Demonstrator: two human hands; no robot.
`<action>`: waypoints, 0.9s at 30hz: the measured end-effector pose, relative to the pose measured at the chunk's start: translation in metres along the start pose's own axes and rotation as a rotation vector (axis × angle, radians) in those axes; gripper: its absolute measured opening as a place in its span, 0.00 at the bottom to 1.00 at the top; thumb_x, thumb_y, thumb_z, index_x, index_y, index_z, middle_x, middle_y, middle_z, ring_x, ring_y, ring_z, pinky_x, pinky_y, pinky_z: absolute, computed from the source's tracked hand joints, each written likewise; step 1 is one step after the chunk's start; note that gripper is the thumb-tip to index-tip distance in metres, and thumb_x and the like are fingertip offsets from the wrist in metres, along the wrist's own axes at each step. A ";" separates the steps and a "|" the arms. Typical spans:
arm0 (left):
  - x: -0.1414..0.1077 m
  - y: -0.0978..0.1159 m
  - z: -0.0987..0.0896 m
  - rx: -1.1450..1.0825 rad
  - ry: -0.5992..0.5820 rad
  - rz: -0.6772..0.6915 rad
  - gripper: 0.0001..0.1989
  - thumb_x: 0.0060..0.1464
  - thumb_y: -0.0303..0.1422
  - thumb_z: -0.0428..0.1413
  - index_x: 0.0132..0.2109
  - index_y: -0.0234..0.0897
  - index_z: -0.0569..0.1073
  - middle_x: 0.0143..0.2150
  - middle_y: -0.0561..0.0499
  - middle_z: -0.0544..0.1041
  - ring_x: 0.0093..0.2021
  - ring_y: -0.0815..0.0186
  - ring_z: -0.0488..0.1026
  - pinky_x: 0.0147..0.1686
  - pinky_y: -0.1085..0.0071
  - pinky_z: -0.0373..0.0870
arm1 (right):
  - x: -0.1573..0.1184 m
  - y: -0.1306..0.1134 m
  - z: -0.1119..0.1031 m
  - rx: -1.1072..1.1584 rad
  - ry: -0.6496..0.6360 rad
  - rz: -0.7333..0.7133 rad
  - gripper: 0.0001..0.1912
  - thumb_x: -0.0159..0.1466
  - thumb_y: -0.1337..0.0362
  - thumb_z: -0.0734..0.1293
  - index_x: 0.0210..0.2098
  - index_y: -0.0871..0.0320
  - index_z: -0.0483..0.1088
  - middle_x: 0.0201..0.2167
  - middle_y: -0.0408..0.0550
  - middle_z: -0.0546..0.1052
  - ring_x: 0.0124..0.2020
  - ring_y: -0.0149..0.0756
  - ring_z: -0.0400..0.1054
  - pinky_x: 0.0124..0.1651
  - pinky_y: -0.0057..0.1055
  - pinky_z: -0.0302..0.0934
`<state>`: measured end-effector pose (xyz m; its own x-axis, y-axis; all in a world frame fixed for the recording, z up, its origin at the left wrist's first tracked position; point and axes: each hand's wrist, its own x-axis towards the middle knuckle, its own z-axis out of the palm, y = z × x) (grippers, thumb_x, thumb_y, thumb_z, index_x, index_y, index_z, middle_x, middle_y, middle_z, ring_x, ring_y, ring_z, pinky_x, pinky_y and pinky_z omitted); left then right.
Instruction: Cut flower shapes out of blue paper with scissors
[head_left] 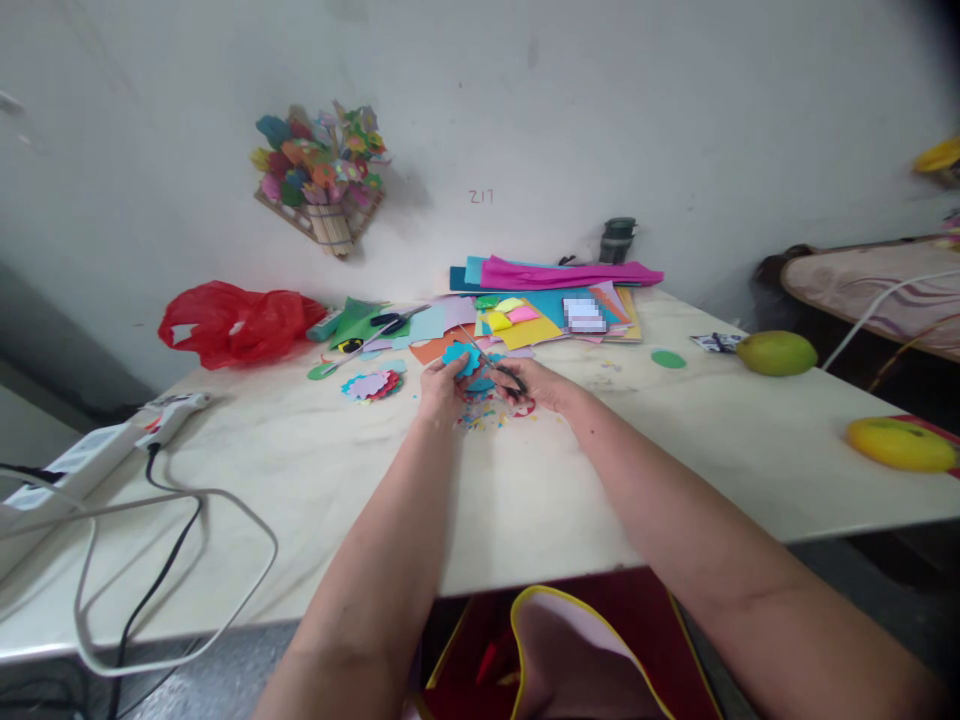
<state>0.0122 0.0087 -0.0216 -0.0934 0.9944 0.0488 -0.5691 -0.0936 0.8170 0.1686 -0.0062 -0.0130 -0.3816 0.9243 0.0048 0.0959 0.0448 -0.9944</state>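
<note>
Near the middle of the table, my left hand (442, 386) pinches a blue scalloped paper piece (462, 357). My right hand (538, 386) is closed round the dark handles of a pair of scissors (508, 376), whose blades point up and left toward the blue paper. Small paper scraps (484, 413) lie on the table under both hands. Left of my left hand is a pile of scalloped paper pieces (373, 385) in lilac, red and blue. Whether the blades touch the blue paper is too small to tell.
Coloured sheets (536, 312) and a second pair of scissors (397, 320) lie behind my hands. A red plastic bag (240, 325) sits back left, power strips (82, 460) and cables left. Green fruit (777, 353) and yellow fruit (900, 444) are right. A dark jar (617, 240) stands by the wall.
</note>
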 end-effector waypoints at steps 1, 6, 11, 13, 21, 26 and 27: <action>0.000 0.000 0.000 0.004 -0.001 0.000 0.08 0.39 0.26 0.65 0.28 0.34 0.73 0.26 0.50 0.77 0.30 0.64 0.77 0.37 0.66 0.77 | 0.000 0.000 0.000 0.001 0.001 -0.001 0.14 0.58 0.55 0.70 0.28 0.58 0.66 0.15 0.38 0.67 0.12 0.24 0.57 0.12 0.20 0.41; 0.001 0.001 0.000 0.004 0.031 -0.009 0.08 0.39 0.25 0.65 0.28 0.33 0.72 0.26 0.50 0.77 0.31 0.63 0.77 0.38 0.64 0.76 | 0.000 0.001 0.000 0.020 -0.007 0.004 0.14 0.58 0.55 0.71 0.29 0.58 0.66 0.15 0.37 0.67 0.12 0.24 0.57 0.12 0.20 0.42; 0.000 0.002 0.000 -0.018 0.028 -0.014 0.09 0.38 0.25 0.65 0.27 0.33 0.72 0.25 0.51 0.76 0.29 0.65 0.76 0.36 0.67 0.76 | 0.000 0.001 -0.001 0.016 -0.032 0.001 0.16 0.58 0.54 0.71 0.31 0.59 0.66 0.18 0.39 0.69 0.13 0.23 0.60 0.12 0.20 0.44; -0.001 0.003 0.002 -0.023 0.029 -0.016 0.10 0.37 0.25 0.65 0.27 0.33 0.71 0.25 0.51 0.76 0.28 0.66 0.76 0.35 0.68 0.76 | 0.000 0.001 -0.002 0.008 -0.044 0.004 0.16 0.57 0.53 0.72 0.32 0.59 0.66 0.18 0.39 0.70 0.13 0.23 0.60 0.12 0.19 0.45; -0.003 0.006 0.004 -0.019 0.059 -0.026 0.08 0.39 0.23 0.63 0.27 0.33 0.71 0.24 0.53 0.76 0.26 0.69 0.75 0.34 0.69 0.76 | 0.003 0.005 -0.004 0.004 -0.049 -0.002 0.15 0.58 0.55 0.71 0.31 0.59 0.65 0.17 0.37 0.68 0.12 0.23 0.59 0.11 0.20 0.44; -0.002 0.004 0.003 -0.031 0.045 -0.019 0.08 0.39 0.23 0.63 0.26 0.34 0.71 0.24 0.53 0.76 0.27 0.68 0.75 0.35 0.68 0.76 | 0.004 0.005 -0.003 0.020 -0.048 0.000 0.13 0.60 0.57 0.70 0.32 0.58 0.65 0.16 0.37 0.67 0.12 0.23 0.58 0.11 0.20 0.43; -0.002 0.004 0.002 -0.035 0.043 -0.020 0.08 0.39 0.23 0.64 0.26 0.33 0.71 0.24 0.52 0.76 0.27 0.68 0.75 0.35 0.68 0.76 | 0.003 0.004 -0.003 0.022 -0.047 0.004 0.12 0.60 0.57 0.70 0.31 0.59 0.65 0.16 0.36 0.67 0.12 0.23 0.58 0.11 0.20 0.43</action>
<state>0.0118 0.0069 -0.0169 -0.1166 0.9932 0.0072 -0.5996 -0.0762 0.7967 0.1705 -0.0021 -0.0169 -0.4239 0.9057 -0.0041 0.0773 0.0317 -0.9965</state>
